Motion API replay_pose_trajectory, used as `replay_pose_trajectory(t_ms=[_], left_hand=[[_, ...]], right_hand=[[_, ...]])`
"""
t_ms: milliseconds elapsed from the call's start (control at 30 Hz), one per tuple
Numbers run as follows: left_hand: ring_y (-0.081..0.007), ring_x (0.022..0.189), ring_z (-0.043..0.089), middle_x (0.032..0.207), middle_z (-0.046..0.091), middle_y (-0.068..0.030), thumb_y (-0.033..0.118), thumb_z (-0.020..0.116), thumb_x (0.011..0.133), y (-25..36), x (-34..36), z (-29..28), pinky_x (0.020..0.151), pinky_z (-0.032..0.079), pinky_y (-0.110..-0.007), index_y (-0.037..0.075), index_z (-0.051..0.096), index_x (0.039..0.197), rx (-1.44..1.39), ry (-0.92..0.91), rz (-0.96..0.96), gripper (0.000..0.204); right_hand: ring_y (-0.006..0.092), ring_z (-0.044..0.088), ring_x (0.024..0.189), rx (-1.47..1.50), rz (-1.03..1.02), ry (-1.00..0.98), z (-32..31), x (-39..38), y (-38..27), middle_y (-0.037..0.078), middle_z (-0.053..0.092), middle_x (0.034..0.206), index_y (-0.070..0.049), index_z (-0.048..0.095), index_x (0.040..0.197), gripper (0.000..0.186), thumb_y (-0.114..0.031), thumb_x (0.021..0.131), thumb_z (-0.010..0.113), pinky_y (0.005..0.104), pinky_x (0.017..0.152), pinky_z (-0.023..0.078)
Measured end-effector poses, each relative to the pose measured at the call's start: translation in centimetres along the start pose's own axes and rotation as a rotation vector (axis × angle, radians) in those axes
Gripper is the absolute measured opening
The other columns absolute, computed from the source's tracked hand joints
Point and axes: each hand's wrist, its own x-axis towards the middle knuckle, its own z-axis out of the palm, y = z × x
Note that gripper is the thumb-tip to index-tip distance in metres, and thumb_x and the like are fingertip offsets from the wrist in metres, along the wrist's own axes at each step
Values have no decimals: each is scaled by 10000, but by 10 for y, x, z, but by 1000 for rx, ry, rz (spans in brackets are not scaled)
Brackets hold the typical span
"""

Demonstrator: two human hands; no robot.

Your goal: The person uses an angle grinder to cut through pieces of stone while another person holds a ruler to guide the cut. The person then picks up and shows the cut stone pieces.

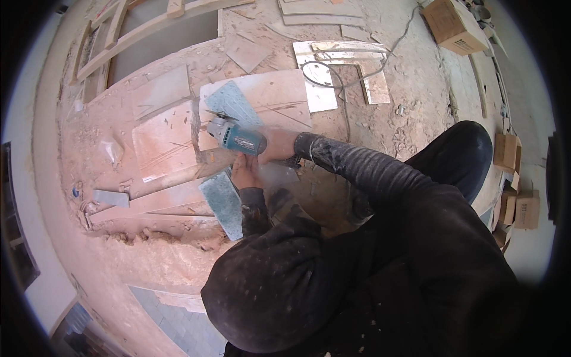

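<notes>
My right hand (pixel 278 144) grips a teal angle grinder (pixel 244 139) with a metal head and disc at its left end. My left hand (pixel 245 171) is just below the grinder, its fingers curled against something I cannot make out. Above the disc, a blue-grey tile (pixel 232 101) lies on a pale pink slab (pixel 279 89). Below my left hand another blue-grey tile piece (pixel 220 202) slants downward, partly behind my sleeve. A hazy, dusty patch surrounds the lower side of my hands.
A wooden frame (pixel 137 33) lies over a grey panel at top left. Cut boards (pixel 324 95) and a looped cable (pixel 343 87) lie upper right. Cardboard boxes (pixel 455 27) line the right side. Rubble and tile scraps (pixel 110 197) cover the dusty floor.
</notes>
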Motion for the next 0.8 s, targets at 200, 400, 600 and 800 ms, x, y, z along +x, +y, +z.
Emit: replay_pose_trajectory(t_ms=[200,400,600,800], left_hand=[[-200,989,626,1072,639,-97,222,592,977,-11,11,-10,872,507,-347,11,589,1182,6,24,-12,295],[-219,880,632,999,616,-101,183,624,957,-11,12,5,823,540,-350,8,584,1091,-36,22,-1,223],[-236,904,641,1066,630,-111,109,623,943,20,-2,22,898,559,-410,-2,588,1096,-121,-15,125,192],[-240,958,672,1100,649,-123,112,598,954,124,23,-49,853,583,-378,-8,597,1082,36,-3,234,175]], right_hand=[[333,636,1021,-104,116,-12,-7,-53,29,245,645,1099,-8,466,1333,828,-356,641,760,394,884,499],[369,628,1027,-171,151,40,-15,-104,17,265,641,1080,3,489,1315,814,-377,642,745,410,897,495],[353,630,984,-5,62,148,-40,-130,-13,239,645,1041,-1,539,1238,678,-312,668,731,403,893,485],[258,627,944,75,14,237,-62,-130,-46,169,650,1030,15,538,1243,660,-263,678,736,359,872,488]])
